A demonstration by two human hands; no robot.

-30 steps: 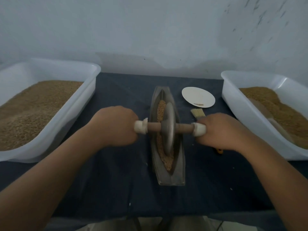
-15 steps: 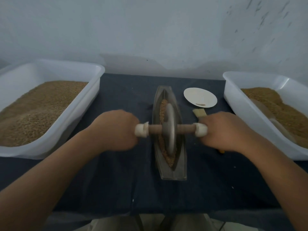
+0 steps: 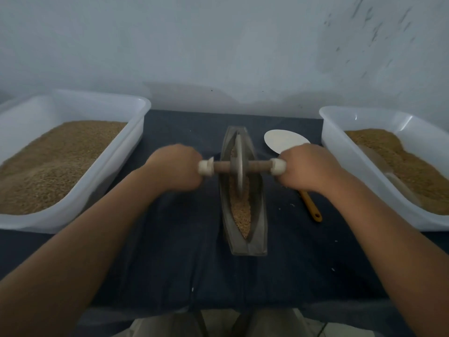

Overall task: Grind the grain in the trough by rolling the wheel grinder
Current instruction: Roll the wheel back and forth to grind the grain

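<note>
A narrow grey boat-shaped trough (image 3: 260, 222) lies lengthwise in the middle of the dark cloth, with brown grain (image 3: 241, 212) along its groove. The metal wheel grinder (image 3: 239, 165) stands upright in the far half of the trough on a wooden axle with white end caps. My left hand (image 3: 176, 167) grips the left handle and my right hand (image 3: 307, 166) grips the right handle, knuckles up. The handle ends are hidden inside my fists.
A white tub of brown grain (image 3: 131, 139) stands at the left and another white tub (image 3: 340, 147) with grain and a scoop at the right. A white saucer (image 3: 279, 141) and a brush with an orange handle (image 3: 312, 206) lie right of the trough. The wall is close behind.
The wheel has rolled away from me along the trough, from near its middle to its far half. Both hands moved forward with it, uncovering the grain in the near end.
</note>
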